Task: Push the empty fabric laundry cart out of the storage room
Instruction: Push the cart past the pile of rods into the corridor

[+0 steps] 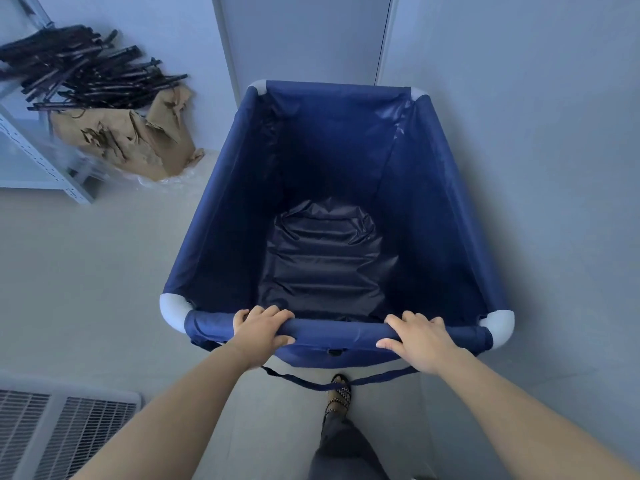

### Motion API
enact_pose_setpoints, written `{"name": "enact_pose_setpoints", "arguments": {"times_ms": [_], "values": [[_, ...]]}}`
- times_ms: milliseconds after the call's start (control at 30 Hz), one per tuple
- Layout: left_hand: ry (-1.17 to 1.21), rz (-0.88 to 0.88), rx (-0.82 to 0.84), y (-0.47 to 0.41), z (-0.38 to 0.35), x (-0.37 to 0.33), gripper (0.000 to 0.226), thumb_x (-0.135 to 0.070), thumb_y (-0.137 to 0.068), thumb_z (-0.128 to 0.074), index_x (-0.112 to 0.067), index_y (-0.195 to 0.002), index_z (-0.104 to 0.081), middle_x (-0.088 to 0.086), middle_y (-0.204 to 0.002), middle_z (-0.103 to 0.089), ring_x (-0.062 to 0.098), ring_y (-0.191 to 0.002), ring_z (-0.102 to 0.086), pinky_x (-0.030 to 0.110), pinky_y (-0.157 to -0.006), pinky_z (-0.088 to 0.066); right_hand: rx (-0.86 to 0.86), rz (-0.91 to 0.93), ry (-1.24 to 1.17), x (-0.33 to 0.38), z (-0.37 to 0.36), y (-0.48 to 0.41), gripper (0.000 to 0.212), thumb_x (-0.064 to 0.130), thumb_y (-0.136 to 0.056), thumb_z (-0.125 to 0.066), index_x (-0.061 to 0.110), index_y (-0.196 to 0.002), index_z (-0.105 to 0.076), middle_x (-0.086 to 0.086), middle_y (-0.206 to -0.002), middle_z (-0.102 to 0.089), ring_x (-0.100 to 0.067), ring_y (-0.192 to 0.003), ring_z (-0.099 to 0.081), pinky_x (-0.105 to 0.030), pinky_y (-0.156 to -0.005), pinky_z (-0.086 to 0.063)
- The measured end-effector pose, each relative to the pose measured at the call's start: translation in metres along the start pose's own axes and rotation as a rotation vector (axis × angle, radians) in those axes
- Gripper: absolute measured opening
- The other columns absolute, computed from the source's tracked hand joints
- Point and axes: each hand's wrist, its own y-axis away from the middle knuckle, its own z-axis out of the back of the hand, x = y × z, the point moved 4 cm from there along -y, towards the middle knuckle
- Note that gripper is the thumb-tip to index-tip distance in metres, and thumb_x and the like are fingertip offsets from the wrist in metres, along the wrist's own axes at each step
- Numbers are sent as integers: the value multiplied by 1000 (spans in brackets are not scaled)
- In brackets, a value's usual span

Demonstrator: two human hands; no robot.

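Observation:
A dark blue fabric laundry cart (221, 209) with white pipe corners stands in front of me, filling the middle of the view. It is empty, with only its wrinkled dark bottom showing. My left hand (261, 329) is wrapped over the near rim bar on the left. Further right on the same bar, my right hand (417, 337) grips it. The cart's far end sits close to a pale door (304, 39) straight ahead. A blue strap hangs below the near rim.
A wall runs close along the cart's right side. At the back left lie a torn brown cardboard box (128, 140) and a heap of black hangers (79, 71) beside a metal shelf (38, 150). A white grille (62, 431) sits at the lower left. My sandalled foot (339, 393) is beneath the cart.

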Motion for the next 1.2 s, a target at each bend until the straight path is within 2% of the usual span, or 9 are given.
{"name": "enact_pose_setpoints", "arguments": {"times_ms": [400,567,767,1000,1133,1200], "values": [[12,15,-17,-4,0,-16,35,-48,-93,-42,-38,-126,-42,-13,-121,-50,14,-115,-41,37,-106,-18,-12,14,-21,-19,-5,-2,51,68,-87,-26,28,-117,-40,0,-105,-52,-23,-96,-48,-40,-76,-31],[14,2,-35,-9,-2,-37,35,-49,-93,-41,-39,-127,-42,-13,-121,-50,14,-115,-41,36,-103,-19,9,6,-8,-43,-4,-5,50,68,-87,-27,28,-115,-40,4,-94,-43,-21,-91,-48,-40,-80,-32],[-32,-4,8,-10,-4,-36,37,-51,-93,-41,-40,-128,-39,-13,-122,-49,15,-113,-42,37,-102,-22,-30,-2,41,-42,-9,0,54,69,-86,-25,28,-116,-40,0,-102,-51,-22,-91,-49,-41,-78,-33],[-114,-61,-4,-9,-6,-35,44,-55,-93,-37,-36,-132,-35,-9,-127,-47,18,-116,-43,37,-102,-25,-81,2,-63,-41,-11,6,52,70,-85,-27,28,-113,-44,5,-101,-52,-18,-87,-45,-37,-76,-27],[-98,-118,-73,3,-7,-36,47,-53,-95,-31,-34,-139,-30,-7,-133,-43,18,-122,-42,37,-107,-24,-62,-1,-146,-40,-11,7,52,69,-86,-22,31,-111,-46,7,-100,-49,-15,-89,-43,-39,-80,-29],[-75,-135,-108,7,-4,-36,44,-49,-97,-29,-32,-137,-34,-6,-132,-46,18,-120,-44,36,-106,-27,-122,2,-173,-38,-7,6,52,67,-86,-19,31,-106,-50,7,-98,-49,-15,-88,-44,-38,-81,-31]]}}
